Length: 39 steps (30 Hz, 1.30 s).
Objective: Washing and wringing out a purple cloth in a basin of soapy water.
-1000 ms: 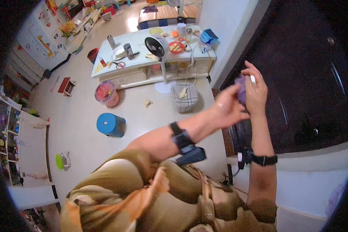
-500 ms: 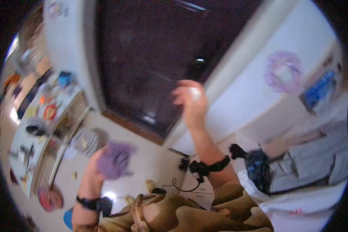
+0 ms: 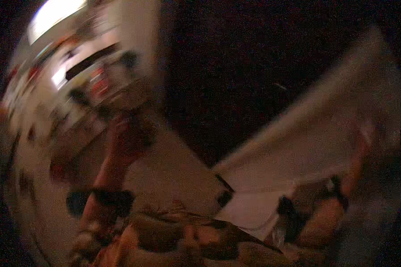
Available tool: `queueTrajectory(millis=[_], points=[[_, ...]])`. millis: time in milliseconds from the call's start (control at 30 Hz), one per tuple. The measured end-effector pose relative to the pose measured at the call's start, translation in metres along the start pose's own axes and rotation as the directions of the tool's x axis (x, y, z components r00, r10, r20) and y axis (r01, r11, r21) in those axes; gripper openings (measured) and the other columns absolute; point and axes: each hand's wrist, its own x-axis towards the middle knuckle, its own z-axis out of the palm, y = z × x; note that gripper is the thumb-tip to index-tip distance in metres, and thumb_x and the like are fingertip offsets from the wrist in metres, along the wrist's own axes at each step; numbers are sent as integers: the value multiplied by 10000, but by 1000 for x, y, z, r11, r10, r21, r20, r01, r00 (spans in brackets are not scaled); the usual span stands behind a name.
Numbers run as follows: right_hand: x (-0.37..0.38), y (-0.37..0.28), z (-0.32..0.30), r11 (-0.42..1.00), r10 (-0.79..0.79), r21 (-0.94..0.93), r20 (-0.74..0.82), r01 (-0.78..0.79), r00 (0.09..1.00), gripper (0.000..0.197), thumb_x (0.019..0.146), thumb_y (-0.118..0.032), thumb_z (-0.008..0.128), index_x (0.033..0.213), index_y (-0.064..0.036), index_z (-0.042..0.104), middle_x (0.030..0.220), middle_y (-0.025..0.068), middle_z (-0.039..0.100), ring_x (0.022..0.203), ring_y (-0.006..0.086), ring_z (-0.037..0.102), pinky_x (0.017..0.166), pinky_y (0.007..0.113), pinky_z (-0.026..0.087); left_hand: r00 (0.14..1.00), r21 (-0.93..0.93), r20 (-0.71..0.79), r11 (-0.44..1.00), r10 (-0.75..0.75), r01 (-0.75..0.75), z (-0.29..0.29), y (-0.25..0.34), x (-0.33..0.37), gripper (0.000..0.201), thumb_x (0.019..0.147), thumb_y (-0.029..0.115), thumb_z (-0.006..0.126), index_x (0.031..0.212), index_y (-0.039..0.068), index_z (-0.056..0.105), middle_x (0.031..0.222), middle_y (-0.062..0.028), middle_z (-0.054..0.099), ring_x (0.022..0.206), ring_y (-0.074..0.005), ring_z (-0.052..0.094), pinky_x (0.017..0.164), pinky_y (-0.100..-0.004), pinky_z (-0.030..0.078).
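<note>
The picture is dark and smeared. My left hand (image 3: 121,140) is raised at left of centre, in front of the cluttered table. Against it is a dark bunched cloth (image 3: 142,130), whose purple colour shows only in the earlier frame; the fingers are closed on it as far as can be made out. Far to the right, my right hand (image 3: 365,131) is stretched up against the pale wall (image 3: 316,138). Motion blur hides its fingers and whatever may be in them. Each forearm wears a dark strap.
A dark doorway or panel (image 3: 218,89) fills the upper middle, with a pale frame (image 3: 294,111) on its right. To the left stands a table (image 3: 87,124) with blurred items. A bright window-like patch (image 3: 55,20) glows at upper left. Pale floor (image 3: 169,169) lies below.
The scene has become much darker. My right hand has swung from the middle to the far right. My left hand is higher, and the view has turned.
</note>
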Motion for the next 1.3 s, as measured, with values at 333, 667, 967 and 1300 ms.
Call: queueTrajectory(millis=[333,667,967,1300], points=[[-184,-447,-88,444,-256,842,-208,306,944,371,815,-105,541,1183,-97,494,1043,88,544,903,236,528,777,331,423,948,-477,95,850,303,-224,-71,119,-174,444,832,460,468,1105,121,558,1037,-117,595,1015,-306,535,898,-451,421],[-519,-857,-525,-818,-545,558,-679,-135,492,247,808,-81,539,1053,-69,571,1163,124,561,1074,310,538,915,367,423,475,-18,-177,480,862,-877,-169,300,-505,544,915,474,322,1345,141,298,1384,-93,313,1226,-287,358,1019,-479,287],[-640,-1004,-698,-826,-404,38,-735,-562,544,269,857,-98,483,1104,-42,574,1150,145,573,1082,265,536,928,358,405,2,375,-383,157,924,-914,-196,413,-701,468,914,447,377,1215,96,449,1211,-73,510,1077,-232,505,951,-412,386],[-684,-1170,-797,-910,-410,414,-888,-28,208,343,788,-88,503,1124,-85,573,1193,124,536,1124,300,488,936,397,393,71,471,-168,143,983,-871,-240,567,-784,566,898,450,402,1360,143,287,1366,-64,355,1250,-196,350,1017,-360,305]])
